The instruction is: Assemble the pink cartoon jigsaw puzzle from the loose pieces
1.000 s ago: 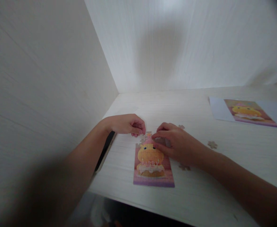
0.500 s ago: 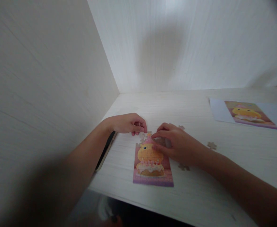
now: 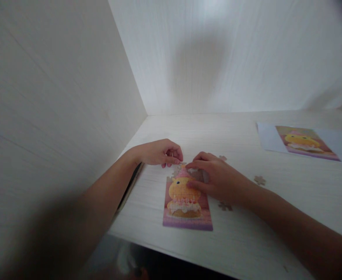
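A small jigsaw puzzle [image 3: 185, 204] showing a yellow duck on a cake against pink lies on the white table [image 3: 246, 233] near its front edge. My left hand [image 3: 159, 152] rests curled at the puzzle's top left corner, its fingertips pinched together on something too small to make out. My right hand [image 3: 217, 177] lies flat over the puzzle's top right part, fingers spread and pressing on it, with a puzzle piece [image 3: 192, 170] at its fingertips. The puzzle's top edge looks uneven.
Loose puzzle pieces lie right of the puzzle: one [image 3: 259, 180] further right, one [image 3: 225, 206] beside my right wrist, one [image 3: 222, 158] behind my hand. A reference picture [image 3: 302, 142] on white paper sits far right. A dark flat phone-like object [image 3: 130, 184] lies under my left forearm. White walls enclose left and back.
My right hand has shifted slightly, its fingertips pressing on the puzzle's top edge. My left hand has edged a little to the right. The view has barely moved.
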